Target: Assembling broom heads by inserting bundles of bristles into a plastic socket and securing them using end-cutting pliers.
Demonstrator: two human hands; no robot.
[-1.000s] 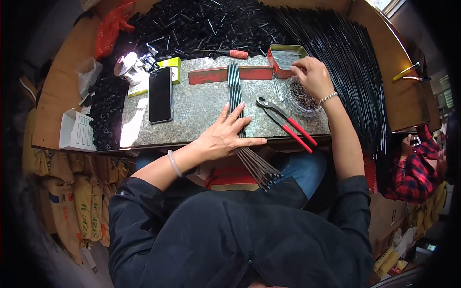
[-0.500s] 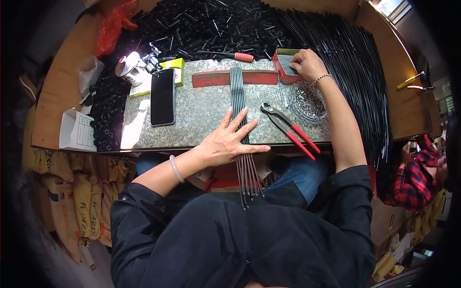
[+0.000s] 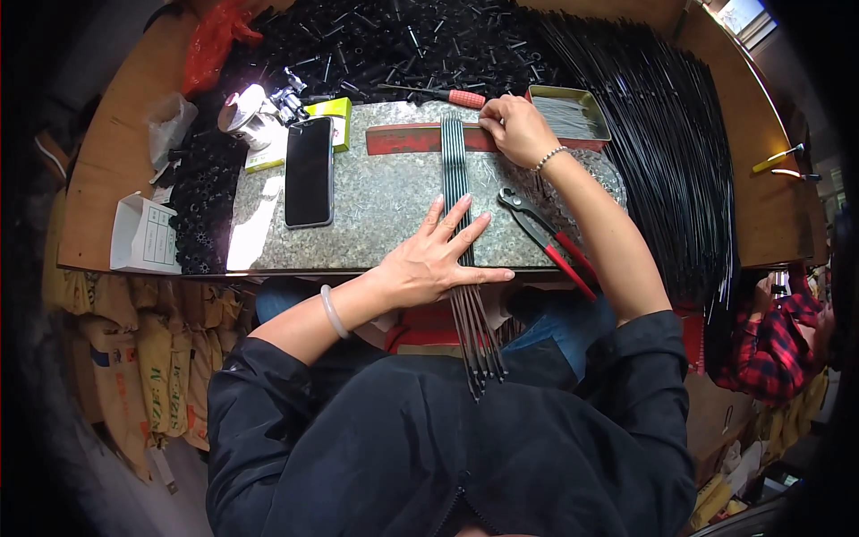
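Observation:
My left hand [image 3: 429, 258] lies flat with fingers spread over a row of thin dark rods [image 3: 455, 161]. The rods run side by side across a red bar [image 3: 394, 140], and their knobbed ends hang past the table edge over my lap. Above the bar's right end, my right hand [image 3: 521, 130] is closed in a pinch; what its fingertips hold is too small to make out. A rectangular tin [image 3: 601, 143] of thin grey wire pieces stands right of that hand. Pincers with red handles [image 3: 568, 259] lie below it, partly under my right forearm.
A granite slab [image 3: 376, 215] forms the work surface. A phone [image 3: 309, 174] lies at its left, a red-handled screwdriver [image 3: 465, 98] at its far edge. Black parts [image 3: 376, 45] heap behind; long black rods [image 3: 662, 152] pile at right. A person in a plaid shirt [image 3: 778, 340] sits farther right.
My right hand has moved left from the tin to the red bar's right end, uncovering the tin's contents. My left hand stays spread on the rods; the whole view has shifted slightly.

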